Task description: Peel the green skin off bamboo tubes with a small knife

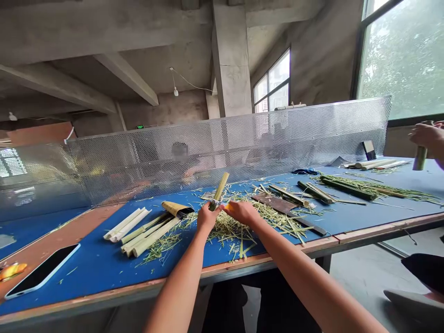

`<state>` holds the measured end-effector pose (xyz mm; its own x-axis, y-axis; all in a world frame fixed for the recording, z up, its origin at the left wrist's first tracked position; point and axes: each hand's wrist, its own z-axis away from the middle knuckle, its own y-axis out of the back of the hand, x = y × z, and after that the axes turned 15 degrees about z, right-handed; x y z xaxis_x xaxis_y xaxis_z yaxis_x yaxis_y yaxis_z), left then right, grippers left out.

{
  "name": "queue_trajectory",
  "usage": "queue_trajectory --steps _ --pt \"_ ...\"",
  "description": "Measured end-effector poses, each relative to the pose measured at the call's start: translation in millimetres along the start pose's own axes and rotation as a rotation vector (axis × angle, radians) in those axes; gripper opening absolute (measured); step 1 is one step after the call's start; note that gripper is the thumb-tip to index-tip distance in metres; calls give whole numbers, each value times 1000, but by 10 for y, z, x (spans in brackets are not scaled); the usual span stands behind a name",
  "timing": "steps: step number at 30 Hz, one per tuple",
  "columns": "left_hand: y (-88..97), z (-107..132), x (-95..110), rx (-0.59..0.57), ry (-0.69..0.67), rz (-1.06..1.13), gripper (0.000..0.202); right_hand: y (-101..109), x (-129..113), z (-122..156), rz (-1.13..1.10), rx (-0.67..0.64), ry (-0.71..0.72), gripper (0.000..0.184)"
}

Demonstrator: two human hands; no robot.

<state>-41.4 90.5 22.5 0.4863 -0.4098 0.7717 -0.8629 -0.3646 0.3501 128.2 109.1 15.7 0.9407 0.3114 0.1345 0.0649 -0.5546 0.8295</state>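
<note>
My left hand (207, 217) is wrapped round the lower part of a bamboo strip (222, 184), which points up and away over the table. Close beside it, my right hand (243, 212) is closed on a small yellow-handled tool (228, 207). The tool's pale working end meets the bamboo near my left fingers, and its exact kind is too small to make out. Under both hands lies a heap of thin bamboo shavings (236, 226). A wide dark cleaver-like blade (274, 202) rests among shavings to the right.
Split bamboo pieces (152, 238) and a rolled yellow-black tube (175, 209) lie left, with a phone (43, 270) nearer the edge. More bamboo (347, 186) lies right. A perforated metal screen (243, 143) stands behind. At far right, another person's hand (428, 136) holds bamboo.
</note>
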Motion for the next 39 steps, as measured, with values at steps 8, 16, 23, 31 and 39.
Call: queue_trajectory --steps 8,16,23,31,39 --pt "-31 25 144 74 61 -221 42 3 19 -71 -49 -24 -54 58" --pt "-46 22 36 -33 66 -189 24 2 153 -102 -81 -31 -304 53" --pt "-134 21 32 -51 85 -134 20 -60 98 -110 -64 21 -373 55" --pt "-13 58 24 -95 105 -221 22 -186 594 -61 -377 104 -852 65" --pt "-35 -8 -58 21 82 -76 20 -221 334 -70 -488 189 -412 49"
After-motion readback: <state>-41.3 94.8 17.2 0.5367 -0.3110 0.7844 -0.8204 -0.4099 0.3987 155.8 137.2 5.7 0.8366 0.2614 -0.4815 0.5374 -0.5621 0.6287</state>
